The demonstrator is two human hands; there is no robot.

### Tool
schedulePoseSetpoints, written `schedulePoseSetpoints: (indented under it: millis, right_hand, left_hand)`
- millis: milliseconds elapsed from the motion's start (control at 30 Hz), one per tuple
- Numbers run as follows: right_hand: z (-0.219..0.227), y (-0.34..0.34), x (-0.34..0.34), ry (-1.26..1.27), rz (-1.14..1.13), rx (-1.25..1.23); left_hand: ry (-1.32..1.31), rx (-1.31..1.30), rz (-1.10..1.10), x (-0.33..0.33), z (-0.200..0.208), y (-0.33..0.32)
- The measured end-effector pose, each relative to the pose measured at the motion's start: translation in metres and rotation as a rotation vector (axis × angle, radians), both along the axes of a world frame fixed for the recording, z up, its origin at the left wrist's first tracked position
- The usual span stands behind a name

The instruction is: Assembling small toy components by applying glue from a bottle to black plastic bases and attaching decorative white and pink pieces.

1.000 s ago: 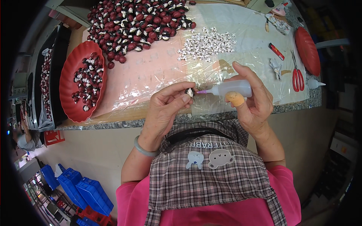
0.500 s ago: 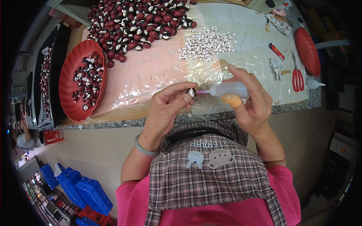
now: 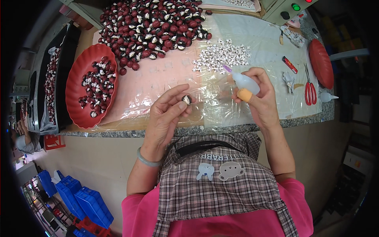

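Between thumb and fingertips, my left hand (image 3: 165, 113) pinches a small round black piece (image 3: 186, 99) with a white patch facing up. My right hand (image 3: 258, 94) is wrapped round a translucent squeeze bottle (image 3: 245, 83), whose purple nozzle tip (image 3: 227, 68) points up and left toward a cluster of small white pieces with dark marks (image 3: 221, 55). An orange finger cover (image 3: 244, 94) sits on my right thumb. Bottle and round piece are well apart. At the far left of the plastic sheet lies a big heap of dark red, black and white round pieces (image 3: 154, 29).
A red scalloped tray (image 3: 71, 98) with finished-looking pieces stands at the left, beside a black bin (image 3: 65, 75). Red-handled scissors (image 3: 310, 94), a red tube (image 3: 289, 64), crumpled tissue (image 3: 288, 79), another small bottle (image 3: 327, 97) and a red dish (image 3: 321, 63) lie at the right.
The nozzle has come away from the round piece; my right hand has tilted the bottle upward. My left hand has drawn slightly left with the piece still pinched.
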State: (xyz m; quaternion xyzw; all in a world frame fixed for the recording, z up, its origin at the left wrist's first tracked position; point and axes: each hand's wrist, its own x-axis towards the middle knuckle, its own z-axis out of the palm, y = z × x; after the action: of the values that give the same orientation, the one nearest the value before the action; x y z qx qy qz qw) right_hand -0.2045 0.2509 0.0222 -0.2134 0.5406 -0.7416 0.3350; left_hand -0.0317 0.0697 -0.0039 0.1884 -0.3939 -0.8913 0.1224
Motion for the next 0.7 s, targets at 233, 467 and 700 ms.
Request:
schedulePoseSetpoints:
  millis: [233,467,700]
  right_hand:
    - [-0.008,-0.043,-0.007,0.012,0.121,0.260]
    - [-0.008,-0.081,-0.015,1.059,0.028,0.549]
    - [-0.009,-0.089,-0.014,1.288,0.100,0.606]
  left_hand:
    - [0.011,0.014,0.074,0.018,-0.010,-0.015]
    - [0.044,0.020,0.074,0.025,-0.012,-0.017]
    - [0.055,0.019,0.064,0.026,-0.013,-0.017]
